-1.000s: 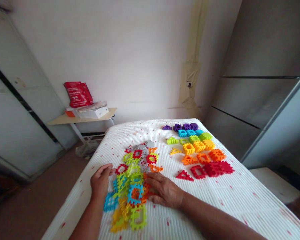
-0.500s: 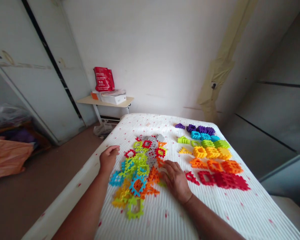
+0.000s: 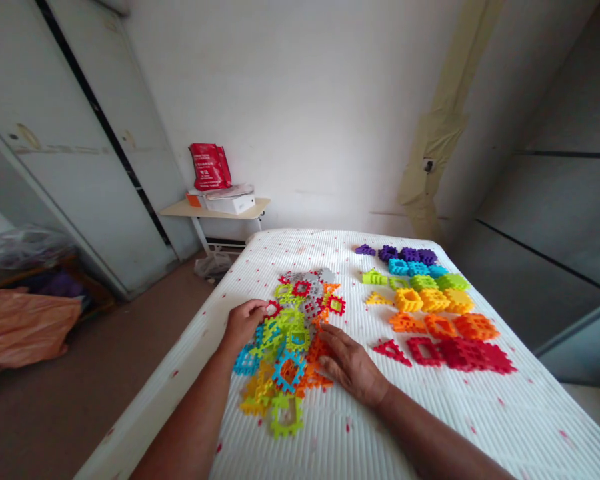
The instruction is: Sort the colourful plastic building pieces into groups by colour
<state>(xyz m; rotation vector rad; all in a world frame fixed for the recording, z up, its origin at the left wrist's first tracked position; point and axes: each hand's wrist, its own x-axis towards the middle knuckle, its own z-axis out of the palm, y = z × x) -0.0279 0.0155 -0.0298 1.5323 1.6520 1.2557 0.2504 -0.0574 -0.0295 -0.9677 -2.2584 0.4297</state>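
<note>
While the nearly-closed left hand (image 3: 245, 325) meets a red block (image 3: 279, 309) on the left of the pile (image 3: 295, 319), the half-open right hand (image 3: 351, 363) is at its right; can't tell if either's gripping. Red bag (image 3: 211, 167) beyond it: print unreadable.

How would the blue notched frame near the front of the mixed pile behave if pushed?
The blue frame looks light, given its open middle. Its toothed edges would probably snag on adjoining orange pieces. Its squarish outline makes rolling seem unlikely.
</note>
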